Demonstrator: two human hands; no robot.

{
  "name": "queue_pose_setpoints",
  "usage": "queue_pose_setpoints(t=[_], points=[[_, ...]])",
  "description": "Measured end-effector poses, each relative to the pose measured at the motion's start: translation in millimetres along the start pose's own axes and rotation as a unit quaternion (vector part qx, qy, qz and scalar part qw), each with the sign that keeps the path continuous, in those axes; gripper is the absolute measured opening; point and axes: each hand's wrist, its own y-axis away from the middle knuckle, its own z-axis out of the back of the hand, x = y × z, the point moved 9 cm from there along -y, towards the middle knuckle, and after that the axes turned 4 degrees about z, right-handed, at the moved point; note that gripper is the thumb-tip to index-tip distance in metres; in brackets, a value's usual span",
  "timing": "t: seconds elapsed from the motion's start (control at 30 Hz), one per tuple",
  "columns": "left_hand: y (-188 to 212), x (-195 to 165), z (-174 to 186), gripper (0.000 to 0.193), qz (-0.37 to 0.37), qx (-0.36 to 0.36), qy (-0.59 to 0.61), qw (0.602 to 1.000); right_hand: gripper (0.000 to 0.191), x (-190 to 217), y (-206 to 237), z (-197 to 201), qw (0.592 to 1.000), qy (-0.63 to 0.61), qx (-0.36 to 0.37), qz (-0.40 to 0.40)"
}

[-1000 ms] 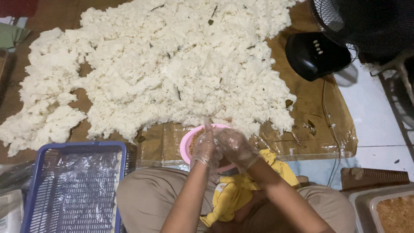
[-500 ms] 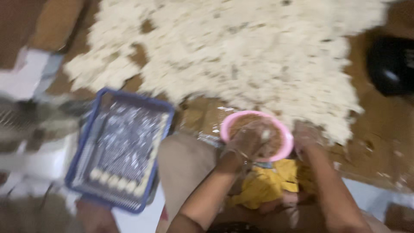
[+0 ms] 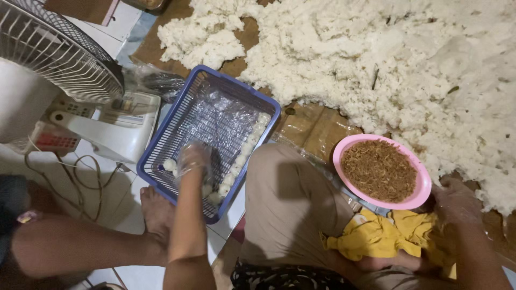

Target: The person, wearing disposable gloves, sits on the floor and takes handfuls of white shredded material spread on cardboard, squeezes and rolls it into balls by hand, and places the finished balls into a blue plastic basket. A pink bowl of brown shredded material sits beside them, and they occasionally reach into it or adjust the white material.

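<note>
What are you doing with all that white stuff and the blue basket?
The left hand, in a clear plastic glove, reaches into the blue basket lined with plastic, where small white balls sit in a row. The right hand rests beside the pink bowl of brown shreds. A big heap of white rice covers the mat.
</note>
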Motion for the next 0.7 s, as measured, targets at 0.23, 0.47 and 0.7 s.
queue_pose_setpoints(t=[0.23,0.47,0.7], points=[[31.4,22.1,-99.5,0.035,-0.092,0.225,-0.074,0.967,0.057,10.2,-0.6,-9.4,0.997,-0.043,-0.051,0.025],[36.6,-7.8,-102.4,0.03,-0.143,0.157,-0.16,0.964,0.058,19.6,-22.9,-47.5,0.94,0.293,0.105,0.138],[87.4,-141.5,77.2,0.036,-0.276,-0.191,0.253,0.907,0.045,-28.7,-23.4,0.4,0.999,0.008,0.019,-0.028]])
